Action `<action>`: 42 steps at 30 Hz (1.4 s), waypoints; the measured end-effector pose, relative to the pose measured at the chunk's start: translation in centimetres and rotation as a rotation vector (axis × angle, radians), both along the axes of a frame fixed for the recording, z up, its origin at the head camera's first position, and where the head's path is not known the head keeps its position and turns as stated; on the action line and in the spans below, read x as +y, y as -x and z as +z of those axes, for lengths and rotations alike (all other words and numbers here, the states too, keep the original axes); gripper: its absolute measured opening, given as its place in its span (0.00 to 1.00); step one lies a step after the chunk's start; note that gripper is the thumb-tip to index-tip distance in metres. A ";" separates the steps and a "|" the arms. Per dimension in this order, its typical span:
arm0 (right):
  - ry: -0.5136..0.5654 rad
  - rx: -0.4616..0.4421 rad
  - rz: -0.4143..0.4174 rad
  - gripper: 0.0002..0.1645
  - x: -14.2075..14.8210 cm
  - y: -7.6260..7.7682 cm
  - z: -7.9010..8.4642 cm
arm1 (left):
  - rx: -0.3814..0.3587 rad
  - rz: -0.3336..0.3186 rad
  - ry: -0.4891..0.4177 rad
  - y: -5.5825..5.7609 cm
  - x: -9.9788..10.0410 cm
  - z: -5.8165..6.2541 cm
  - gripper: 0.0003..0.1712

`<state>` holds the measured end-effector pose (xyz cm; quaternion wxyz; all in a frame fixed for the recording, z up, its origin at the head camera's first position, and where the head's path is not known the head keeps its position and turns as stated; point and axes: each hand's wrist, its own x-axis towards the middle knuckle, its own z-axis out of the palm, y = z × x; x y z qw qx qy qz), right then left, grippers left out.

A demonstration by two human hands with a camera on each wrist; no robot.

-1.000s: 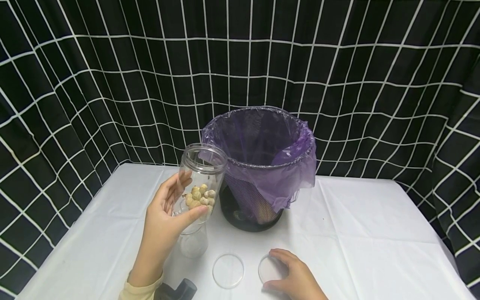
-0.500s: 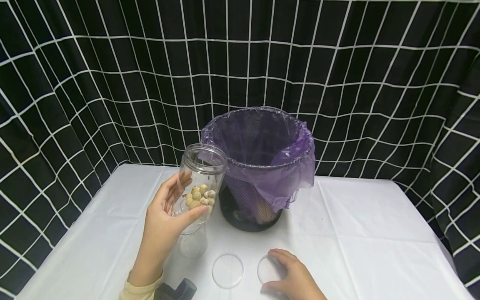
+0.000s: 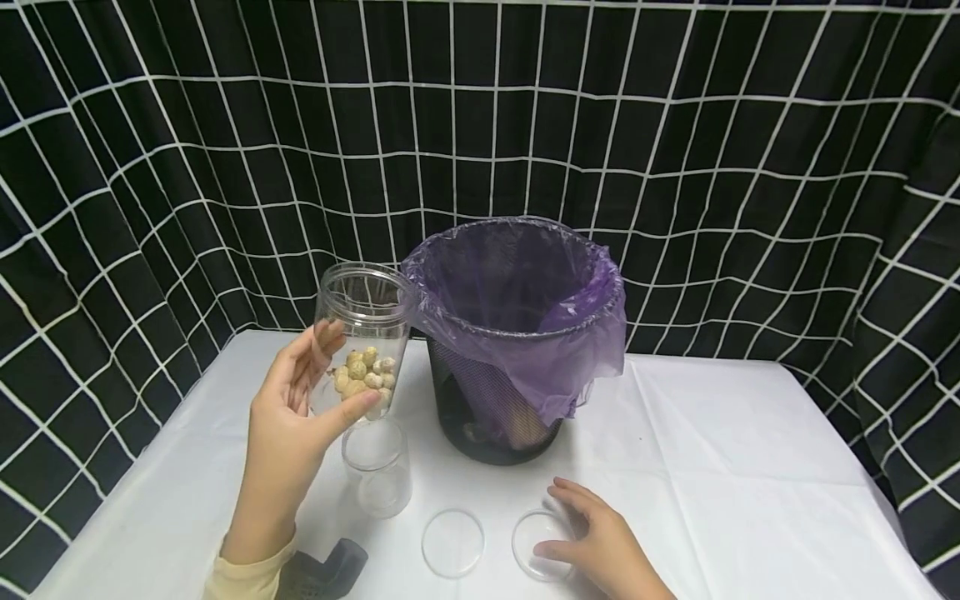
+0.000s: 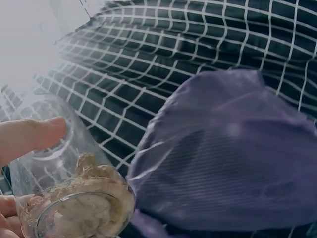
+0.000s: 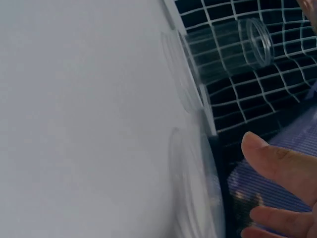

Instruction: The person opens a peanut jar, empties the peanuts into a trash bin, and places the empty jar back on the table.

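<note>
My left hand (image 3: 288,417) grips a clear plastic jar (image 3: 366,321) with its thumb on the near side. Shelled-looking details are too small to tell, but several peanuts (image 3: 363,371) lie at its bottom; the jar has no lid on and tilts slightly. In the left wrist view, the jar's base (image 4: 81,213) faces the camera. Over the table, my right hand (image 3: 600,537) has its fingers spread and holds nothing. It hovers at the right-hand clear lid (image 3: 522,567), partly covering it. Another clear lid (image 3: 453,577) lies to its left. A second clear jar (image 3: 382,487) stands below the held jar.
Behind the lids stands a black mesh bin (image 3: 450,400) lined with a purple bag (image 3: 517,367), just right of the held jar. Black curtains with white grid lines (image 3: 525,125) surround the white table (image 3: 712,517). A dark grey device (image 3: 337,571) sits by my left wrist.
My left hand has moved left and slightly up with the jar, away from the bin, showing more of the second jar. My right hand has come away from the lid's rim, moving slightly right.
</note>
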<state>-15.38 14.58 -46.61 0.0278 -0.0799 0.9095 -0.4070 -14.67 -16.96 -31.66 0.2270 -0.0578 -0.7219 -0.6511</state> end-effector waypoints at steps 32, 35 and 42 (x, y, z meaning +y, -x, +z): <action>0.022 0.363 -0.287 0.30 6.4 7.2 12.0 | 0.102 0.029 0.507 6.3 -3.0 6.4 0.46; 0.056 0.418 -0.311 0.28 6.5 7.8 13.1 | 0.092 0.013 0.526 6.8 -2.8 6.9 0.46; 0.166 0.492 -0.338 0.25 6.1 9.2 15.5 | 0.108 -0.029 0.554 8.1 -2.2 7.5 0.47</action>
